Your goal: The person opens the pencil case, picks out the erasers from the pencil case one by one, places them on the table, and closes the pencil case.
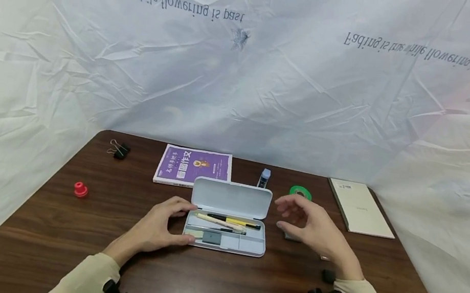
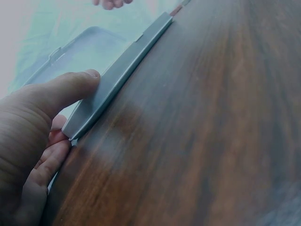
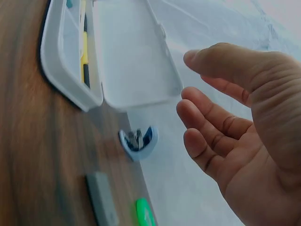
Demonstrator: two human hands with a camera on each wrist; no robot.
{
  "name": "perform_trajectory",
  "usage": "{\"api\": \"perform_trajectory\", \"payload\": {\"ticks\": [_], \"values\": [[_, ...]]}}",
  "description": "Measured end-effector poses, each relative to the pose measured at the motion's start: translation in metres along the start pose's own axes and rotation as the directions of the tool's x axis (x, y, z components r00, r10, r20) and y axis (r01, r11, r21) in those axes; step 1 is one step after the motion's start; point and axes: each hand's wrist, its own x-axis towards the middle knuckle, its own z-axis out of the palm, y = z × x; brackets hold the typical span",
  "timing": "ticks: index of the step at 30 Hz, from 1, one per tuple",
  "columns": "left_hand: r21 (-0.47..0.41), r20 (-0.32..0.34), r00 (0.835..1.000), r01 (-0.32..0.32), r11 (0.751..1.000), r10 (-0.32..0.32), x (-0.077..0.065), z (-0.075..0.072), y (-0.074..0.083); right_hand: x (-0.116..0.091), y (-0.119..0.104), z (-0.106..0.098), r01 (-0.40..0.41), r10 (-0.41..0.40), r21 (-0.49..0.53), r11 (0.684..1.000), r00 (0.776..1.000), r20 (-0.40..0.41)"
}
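Note:
A white pencil case lies on the table with its lid raised. Inside are several pens and pencils, among them a yellow-and-black one and a cream one. The front compartment holds a small dark grey block. My left hand grips the case's left end, thumb on the front corner and fingers toward the back. In the left wrist view the thumb presses on the case's edge. My right hand holds nothing, fingers loosely bent, just right of the lid.
Behind the case lie a purple book and a blue-capped item. Green tape and a pale notebook are to the right. A grey block sits below the right hand. A binder clip and red piece lie left.

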Motion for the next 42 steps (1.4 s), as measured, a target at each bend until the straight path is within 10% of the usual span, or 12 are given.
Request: {"api": "perform_trajectory", "payload": {"ticks": [24,42], "values": [[-0.004,-0.014,1.000,-0.005,1.000,0.005,-0.001,-0.003,-0.005,0.062,-0.055,0.062,0.136,-0.161,0.174,0.975,0.976,0.144],[-0.015,-0.008,1.000,-0.018,1.000,0.017,0.001,0.001,-0.005,0.060,-0.040,0.103,0.185,-0.176,0.005,0.983,0.925,0.337]]}}
